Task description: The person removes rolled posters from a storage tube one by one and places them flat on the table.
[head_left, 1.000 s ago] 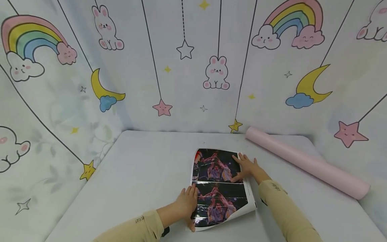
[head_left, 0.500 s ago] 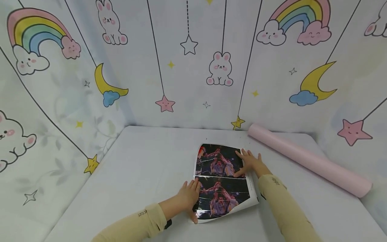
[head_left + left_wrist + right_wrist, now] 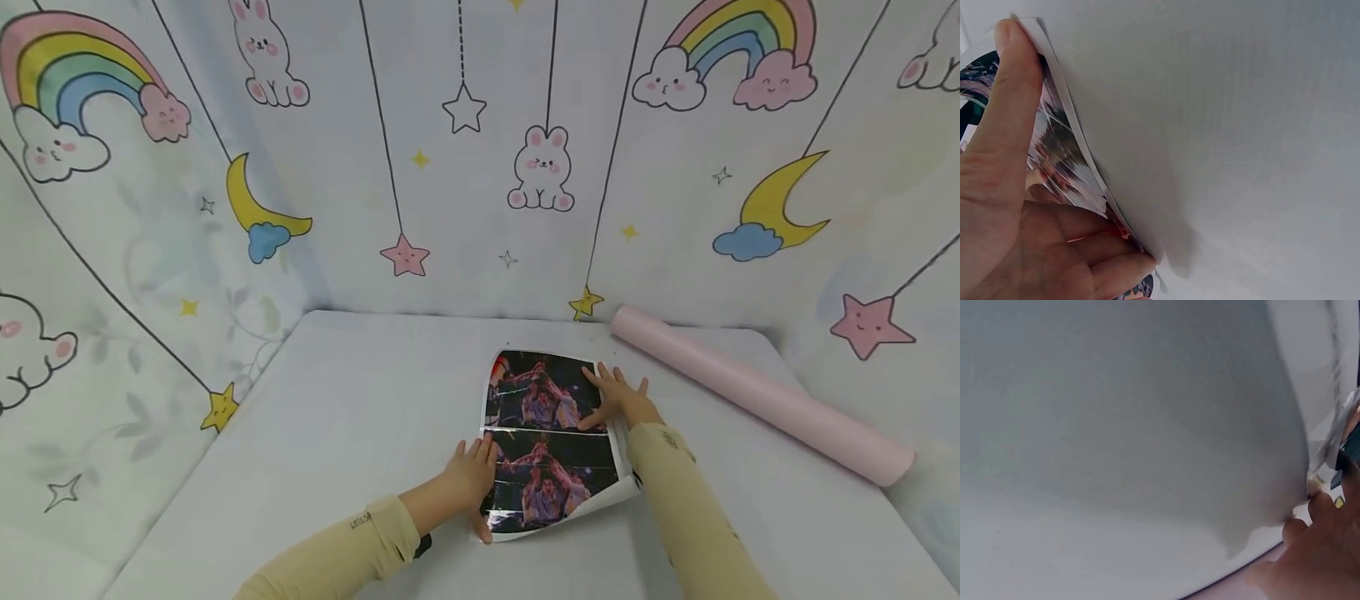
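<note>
A glossy printed sheet (image 3: 551, 475) lies on the white table, bearing two similar dark photos, one above the other, inside a white border. Its lower right corner (image 3: 611, 493) curls up off the table. My left hand (image 3: 467, 482) rests on the sheet's left edge, fingers straight and the thumb at the lower left corner. In the left wrist view, the thumb (image 3: 1013, 94) lies flat over the photo beside the white border. At the upper right edge my right hand (image 3: 618, 402) presses down with spread fingers. The right wrist view shows only part of that hand (image 3: 1325, 544).
A long pink roll (image 3: 757, 392) lies diagonally along the right side of the white table (image 3: 360, 400). Behind and to the left hangs a white cloth backdrop (image 3: 337, 167) printed with rainbows, rabbits, moons and stars.
The head view has tilted slightly, raising the whole scene in the picture by different amounts. The sheet and both hands have also edged a little away from me. Both hands keep their places on it.
</note>
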`<control>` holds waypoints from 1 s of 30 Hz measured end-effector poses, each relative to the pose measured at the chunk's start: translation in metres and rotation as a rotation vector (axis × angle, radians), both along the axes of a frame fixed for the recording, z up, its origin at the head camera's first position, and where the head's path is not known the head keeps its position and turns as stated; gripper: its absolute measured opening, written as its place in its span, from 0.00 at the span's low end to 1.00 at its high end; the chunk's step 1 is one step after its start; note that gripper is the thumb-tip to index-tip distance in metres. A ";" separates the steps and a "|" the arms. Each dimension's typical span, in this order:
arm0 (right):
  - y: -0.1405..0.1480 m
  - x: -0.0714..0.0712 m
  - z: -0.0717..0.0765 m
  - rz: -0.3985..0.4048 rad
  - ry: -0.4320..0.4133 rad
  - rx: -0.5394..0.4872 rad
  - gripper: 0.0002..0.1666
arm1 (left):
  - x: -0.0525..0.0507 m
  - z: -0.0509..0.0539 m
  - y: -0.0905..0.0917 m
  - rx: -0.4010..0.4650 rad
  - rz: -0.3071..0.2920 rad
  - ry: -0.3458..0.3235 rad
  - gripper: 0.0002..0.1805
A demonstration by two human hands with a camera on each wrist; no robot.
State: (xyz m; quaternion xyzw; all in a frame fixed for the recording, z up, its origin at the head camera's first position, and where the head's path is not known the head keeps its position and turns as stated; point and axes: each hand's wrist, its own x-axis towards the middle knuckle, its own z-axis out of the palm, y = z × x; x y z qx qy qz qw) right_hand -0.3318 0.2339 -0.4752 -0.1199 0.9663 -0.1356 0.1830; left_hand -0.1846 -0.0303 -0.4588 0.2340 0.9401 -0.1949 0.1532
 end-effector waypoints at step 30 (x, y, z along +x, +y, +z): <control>0.010 0.008 -0.011 0.006 0.029 -0.069 0.64 | -0.005 -0.008 -0.016 0.295 0.003 -0.063 0.69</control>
